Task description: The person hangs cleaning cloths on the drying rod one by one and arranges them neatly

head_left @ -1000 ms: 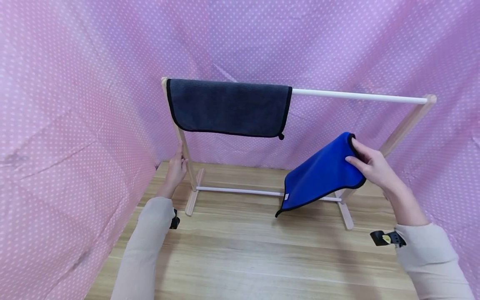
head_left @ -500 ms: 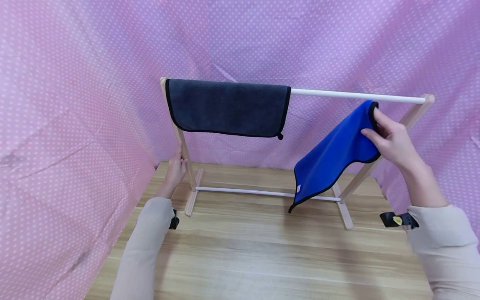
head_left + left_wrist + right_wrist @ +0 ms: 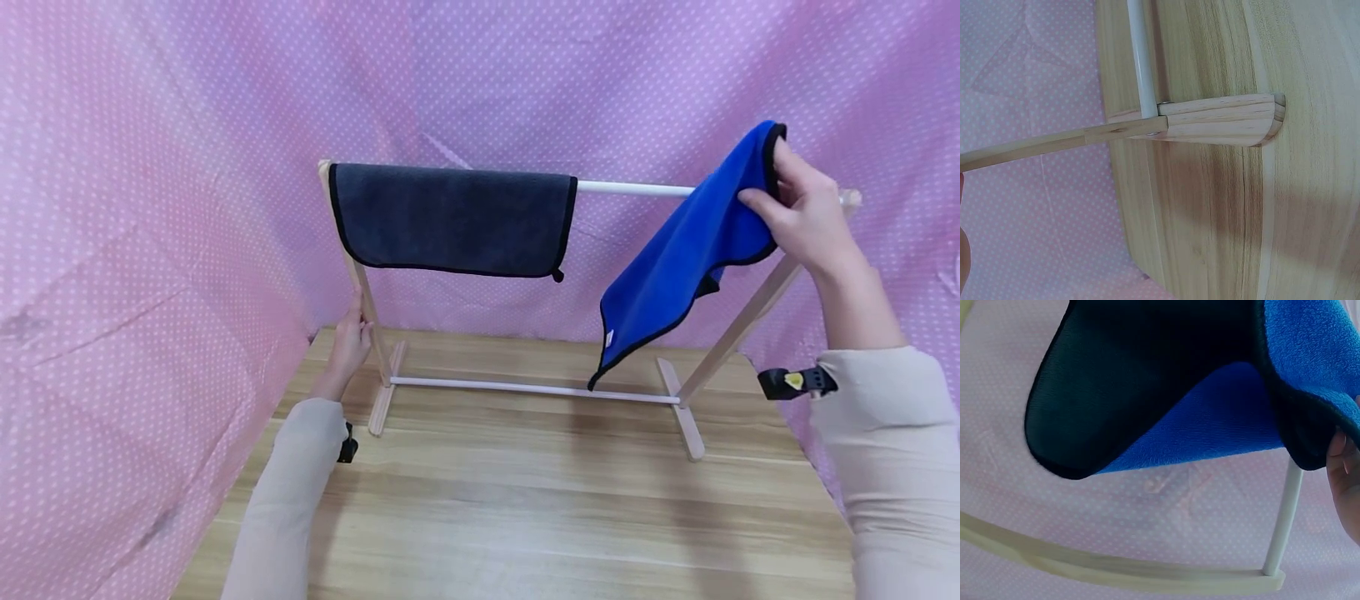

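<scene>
1. While the gray cloth hangs over the left part of the white top rail, seemingly done, the blue cloth looks not yet draped.
2. The right hand pinches its upper edge by the rail's right part; hanging it apparently remains.
3. The left hand grips the left post.

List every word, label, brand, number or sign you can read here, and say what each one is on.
No text can be read in any of the views.
White tag near the low corner of the blue cloth: too small to read.
Yellow patch by the black wrist strap: too small to tell whether it bears any print.
</scene>
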`<state>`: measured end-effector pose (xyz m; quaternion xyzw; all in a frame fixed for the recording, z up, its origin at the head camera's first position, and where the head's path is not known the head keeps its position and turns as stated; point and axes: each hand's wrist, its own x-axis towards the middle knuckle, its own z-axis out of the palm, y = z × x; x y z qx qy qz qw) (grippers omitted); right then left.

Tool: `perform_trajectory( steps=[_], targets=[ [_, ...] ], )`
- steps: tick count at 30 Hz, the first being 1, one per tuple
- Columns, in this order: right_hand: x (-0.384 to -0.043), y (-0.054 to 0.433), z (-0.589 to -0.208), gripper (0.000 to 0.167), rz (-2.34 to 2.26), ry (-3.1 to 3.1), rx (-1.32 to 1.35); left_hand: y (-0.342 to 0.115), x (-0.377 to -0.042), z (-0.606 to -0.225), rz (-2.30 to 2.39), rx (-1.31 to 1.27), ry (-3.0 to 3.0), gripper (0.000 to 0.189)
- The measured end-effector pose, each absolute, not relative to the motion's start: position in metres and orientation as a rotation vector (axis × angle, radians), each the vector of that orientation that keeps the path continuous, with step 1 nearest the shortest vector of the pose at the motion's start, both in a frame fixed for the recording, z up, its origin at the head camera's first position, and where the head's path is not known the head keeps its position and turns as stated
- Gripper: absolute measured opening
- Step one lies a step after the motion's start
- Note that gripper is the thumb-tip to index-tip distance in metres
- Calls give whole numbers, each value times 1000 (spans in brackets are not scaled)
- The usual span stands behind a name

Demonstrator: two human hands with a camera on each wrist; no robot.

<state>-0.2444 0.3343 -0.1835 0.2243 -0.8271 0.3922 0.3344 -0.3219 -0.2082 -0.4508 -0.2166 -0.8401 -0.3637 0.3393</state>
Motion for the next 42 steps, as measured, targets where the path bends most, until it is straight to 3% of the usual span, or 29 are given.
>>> perform_trajectory(
  steps=[10, 28, 42],
  targets=[
    [-258, 340, -160, 54, 1190, -2195, 435, -209, -323, -453, -939, -573, -2182, 88],
    [-264, 360, -160, 44, 1091, -2481, 120, -204, -321, -444, -992, -503, -2322, 68],
    [-266, 357, -169, 55, 1431, -2282, 302, -185, -308, -440, -1146, -379, -2304, 75]
  ],
)
